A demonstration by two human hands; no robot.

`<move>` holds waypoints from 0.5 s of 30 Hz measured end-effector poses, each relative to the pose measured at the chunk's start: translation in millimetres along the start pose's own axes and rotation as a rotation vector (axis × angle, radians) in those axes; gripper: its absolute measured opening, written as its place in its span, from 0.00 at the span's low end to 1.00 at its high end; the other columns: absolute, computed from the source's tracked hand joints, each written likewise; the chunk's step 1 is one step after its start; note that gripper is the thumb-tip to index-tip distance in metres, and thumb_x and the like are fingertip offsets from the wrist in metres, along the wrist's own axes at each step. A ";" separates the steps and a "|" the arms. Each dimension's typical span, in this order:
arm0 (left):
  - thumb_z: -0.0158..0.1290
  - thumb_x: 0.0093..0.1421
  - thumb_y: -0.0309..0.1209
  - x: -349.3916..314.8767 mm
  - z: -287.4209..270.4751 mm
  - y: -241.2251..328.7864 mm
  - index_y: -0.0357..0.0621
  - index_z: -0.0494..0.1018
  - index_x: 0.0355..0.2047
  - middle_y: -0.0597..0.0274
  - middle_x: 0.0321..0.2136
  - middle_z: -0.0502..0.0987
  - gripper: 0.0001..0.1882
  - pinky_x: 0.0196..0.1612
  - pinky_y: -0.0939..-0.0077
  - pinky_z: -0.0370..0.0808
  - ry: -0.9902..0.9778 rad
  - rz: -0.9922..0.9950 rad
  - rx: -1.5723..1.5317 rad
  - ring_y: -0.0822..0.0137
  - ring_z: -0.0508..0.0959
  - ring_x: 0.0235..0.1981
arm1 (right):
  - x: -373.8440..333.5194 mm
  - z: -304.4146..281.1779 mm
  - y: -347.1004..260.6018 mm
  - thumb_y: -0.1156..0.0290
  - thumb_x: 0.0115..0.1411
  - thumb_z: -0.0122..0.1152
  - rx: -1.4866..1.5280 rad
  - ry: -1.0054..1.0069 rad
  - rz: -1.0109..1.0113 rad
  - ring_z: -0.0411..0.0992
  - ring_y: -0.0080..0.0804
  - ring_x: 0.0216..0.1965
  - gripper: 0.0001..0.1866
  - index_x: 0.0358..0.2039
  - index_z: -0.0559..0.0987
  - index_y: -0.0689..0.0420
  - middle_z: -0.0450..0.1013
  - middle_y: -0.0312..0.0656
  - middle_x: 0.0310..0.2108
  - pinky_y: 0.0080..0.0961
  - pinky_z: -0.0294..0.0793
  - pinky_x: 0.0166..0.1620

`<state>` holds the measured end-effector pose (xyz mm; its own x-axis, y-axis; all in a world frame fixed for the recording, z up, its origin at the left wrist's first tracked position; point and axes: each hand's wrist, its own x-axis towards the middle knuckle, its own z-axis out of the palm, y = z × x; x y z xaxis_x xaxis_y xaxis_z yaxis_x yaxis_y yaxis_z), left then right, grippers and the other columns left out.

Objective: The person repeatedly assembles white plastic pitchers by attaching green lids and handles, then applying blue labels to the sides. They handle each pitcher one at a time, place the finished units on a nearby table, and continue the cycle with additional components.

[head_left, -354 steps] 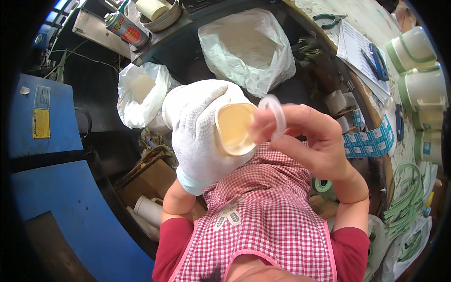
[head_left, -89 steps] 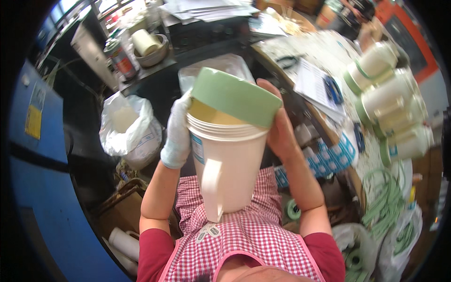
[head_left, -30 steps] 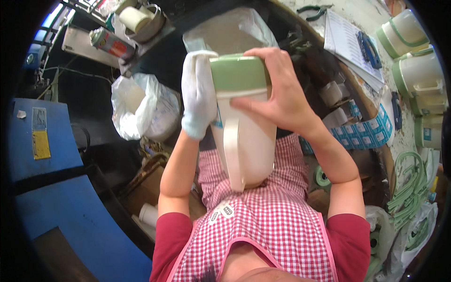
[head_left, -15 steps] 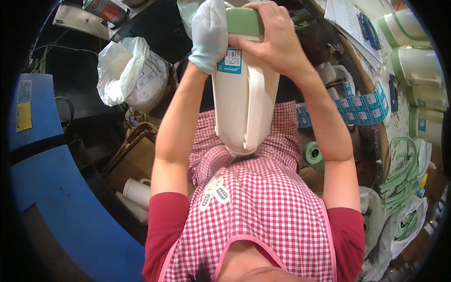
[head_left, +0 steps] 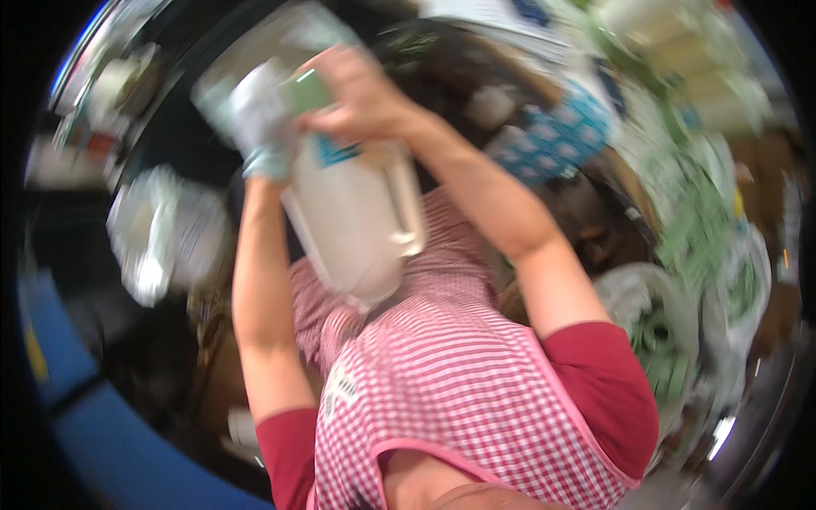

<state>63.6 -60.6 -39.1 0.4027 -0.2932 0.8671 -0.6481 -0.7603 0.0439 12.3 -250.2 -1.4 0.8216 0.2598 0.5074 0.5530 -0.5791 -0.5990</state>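
The picture is blurred by motion. I hold a tall white plastic jug [head_left: 357,221] with a side handle and a pale green lid [head_left: 304,89] out in front of my red-and-white checked apron. My left hand [head_left: 259,127], in a white glove, grips the jug's upper left side by the lid. My bare right hand [head_left: 361,93] is closed over the green lid from the top right. The jug leans, its base pointing down toward my chest.
A white plastic bag [head_left: 157,234] sits low at the left beside a blue surface [head_left: 76,408]. A blue-and-white patterned item [head_left: 552,136] lies at the upper right, with green coiled cords [head_left: 705,229] and more pale jugs [head_left: 671,42] at the right.
The view has swung and blurred. Both hands stay on the jug, which has shifted left and tilted; the right hand still covers the green lid.
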 end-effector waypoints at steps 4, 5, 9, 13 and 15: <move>0.48 0.72 0.32 19.1 -15.3 28.3 0.35 0.78 0.49 0.56 0.44 0.82 0.15 0.53 0.67 0.77 -0.153 -0.493 -0.616 0.62 0.81 0.46 | -7.9 17.3 22.4 0.46 0.48 0.79 -0.084 0.116 0.037 0.70 0.51 0.58 0.41 0.56 0.77 0.58 0.74 0.52 0.52 0.47 0.66 0.63; 0.51 0.71 0.33 26.2 -37.7 46.7 0.36 0.72 0.60 0.51 0.54 0.78 0.20 0.61 0.64 0.72 -0.183 -0.582 -0.741 0.58 0.77 0.55 | -7.3 11.3 23.8 0.45 0.49 0.78 -0.107 0.204 -0.052 0.70 0.51 0.60 0.42 0.58 0.76 0.58 0.74 0.53 0.54 0.47 0.65 0.64; 0.67 0.54 0.46 12.7 -115.9 161.8 0.41 0.78 0.46 0.48 0.52 0.78 0.26 0.68 0.43 0.63 -0.499 0.147 -0.367 0.45 0.72 0.61 | -12.5 -54.7 15.6 0.44 0.52 0.75 -0.062 0.162 -0.017 0.68 0.54 0.64 0.44 0.63 0.74 0.59 0.71 0.55 0.61 0.52 0.64 0.67; 0.65 0.57 0.45 -17.9 -122.3 196.2 0.43 0.81 0.40 0.53 0.49 0.81 0.19 0.77 0.41 0.51 -1.017 0.292 -0.097 0.51 0.71 0.66 | -91.5 -213.2 10.3 0.52 0.54 0.78 -0.565 0.146 0.060 0.72 0.54 0.60 0.41 0.62 0.73 0.62 0.72 0.56 0.59 0.43 0.72 0.63; 0.65 0.58 0.37 -16.6 -124.3 154.8 0.44 0.81 0.40 0.57 0.49 0.82 0.13 0.76 0.41 0.54 -0.641 0.152 -0.339 0.52 0.74 0.64 | -166.0 -322.0 19.1 0.58 0.51 0.80 -0.395 0.544 0.337 0.72 0.53 0.61 0.41 0.63 0.73 0.58 0.73 0.53 0.57 0.42 0.70 0.64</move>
<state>-123.8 -101.3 15.0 0.5240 -0.7405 0.4208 -0.8489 -0.4944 0.1871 -158.0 -553.3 102.5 0.6967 -0.3402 0.6316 0.1083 -0.8205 -0.5614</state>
